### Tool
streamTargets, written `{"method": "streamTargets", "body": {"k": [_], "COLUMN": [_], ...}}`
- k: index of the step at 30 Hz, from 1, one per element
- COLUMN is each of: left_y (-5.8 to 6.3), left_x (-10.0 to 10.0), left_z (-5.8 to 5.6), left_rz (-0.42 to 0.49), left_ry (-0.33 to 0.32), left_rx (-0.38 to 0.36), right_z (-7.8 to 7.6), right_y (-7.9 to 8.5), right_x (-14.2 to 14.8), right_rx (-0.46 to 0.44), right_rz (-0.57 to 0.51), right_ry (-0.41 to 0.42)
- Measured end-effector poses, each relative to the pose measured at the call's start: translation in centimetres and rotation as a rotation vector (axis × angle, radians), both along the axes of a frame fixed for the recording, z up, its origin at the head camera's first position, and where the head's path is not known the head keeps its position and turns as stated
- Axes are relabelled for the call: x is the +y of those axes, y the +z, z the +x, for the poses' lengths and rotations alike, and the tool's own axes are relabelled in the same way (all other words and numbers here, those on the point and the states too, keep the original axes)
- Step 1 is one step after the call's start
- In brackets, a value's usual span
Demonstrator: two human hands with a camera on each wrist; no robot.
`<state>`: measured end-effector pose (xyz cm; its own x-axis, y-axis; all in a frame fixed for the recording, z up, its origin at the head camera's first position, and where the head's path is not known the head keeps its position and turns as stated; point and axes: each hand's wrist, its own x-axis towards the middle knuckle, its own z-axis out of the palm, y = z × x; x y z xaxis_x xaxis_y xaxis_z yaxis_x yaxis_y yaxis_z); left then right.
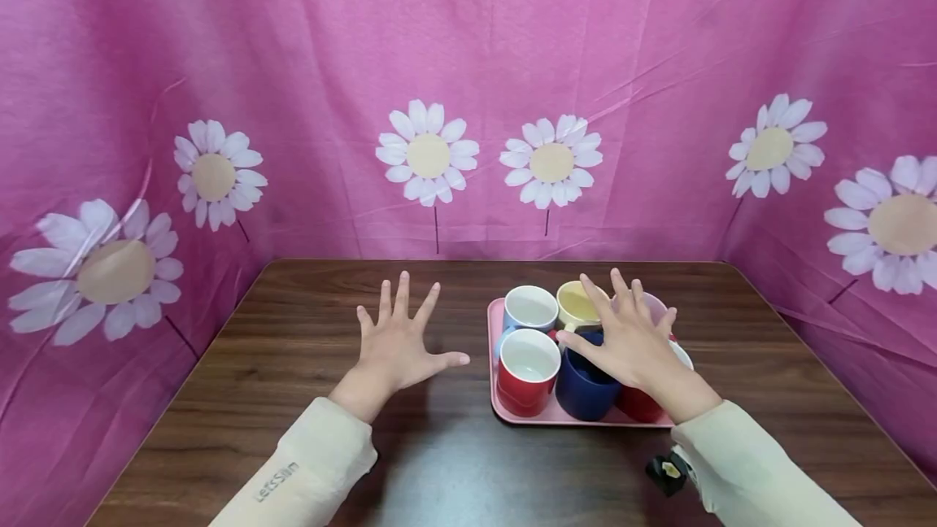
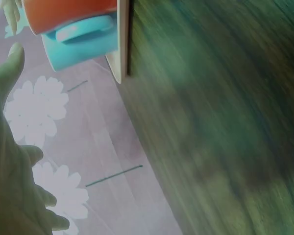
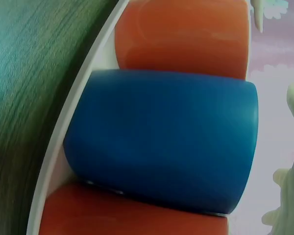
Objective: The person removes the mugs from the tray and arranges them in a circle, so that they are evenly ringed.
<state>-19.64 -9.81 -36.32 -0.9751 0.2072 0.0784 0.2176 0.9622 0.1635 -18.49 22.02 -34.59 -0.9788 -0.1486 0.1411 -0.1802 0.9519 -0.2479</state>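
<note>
My left hand [image 1: 398,346] hovers above the table, left of the tray, with its fingers spread and nothing in them. Over the mugs hangs my right hand [image 1: 631,341], its fingers also spread and holding nothing. A pink tray [image 1: 494,324] carries several mugs in two rows. In front stand a red mug [image 1: 523,389], a dark blue mug [image 3: 161,142] and another red mug [image 1: 639,405], partly covered by my right hand and wrist. Behind them are a light blue mug [image 1: 530,307], a yellow mug [image 1: 574,299] and a pink mug [image 1: 654,303], the last partly hidden by my fingers.
The tray sits right of the middle on a dark wooden table [image 1: 278,364]. Pink cloth [image 1: 468,39] printed with daisies hangs behind the table and along both sides. A small black object [image 1: 666,474] shows at my right sleeve cuff.
</note>
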Motion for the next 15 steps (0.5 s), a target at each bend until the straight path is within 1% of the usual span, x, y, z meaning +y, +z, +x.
{"method": "streamTargets", "body": {"k": [6,9,15], "left_y": [0.3,0.4,0.7], "left_x": [1.3,2.0,3.6], "left_z": [0.2,0.4,0.8], "left_rz": [0.008,0.024,0.024], "left_ry": [-0.033,-0.054,-0.093], "left_rx": [0.014,0.025,0.039], "right_z": [-0.2,-0.2,0.0], "right_y": [0.3,0.5,0.8], "right_x": [0.9,1.4,2.3], "right_rx": [0.011,0.005,-0.003], "right_rz": [0.007,0.000,-0.018], "right_ry": [-0.008,-0.015,-0.030]}}
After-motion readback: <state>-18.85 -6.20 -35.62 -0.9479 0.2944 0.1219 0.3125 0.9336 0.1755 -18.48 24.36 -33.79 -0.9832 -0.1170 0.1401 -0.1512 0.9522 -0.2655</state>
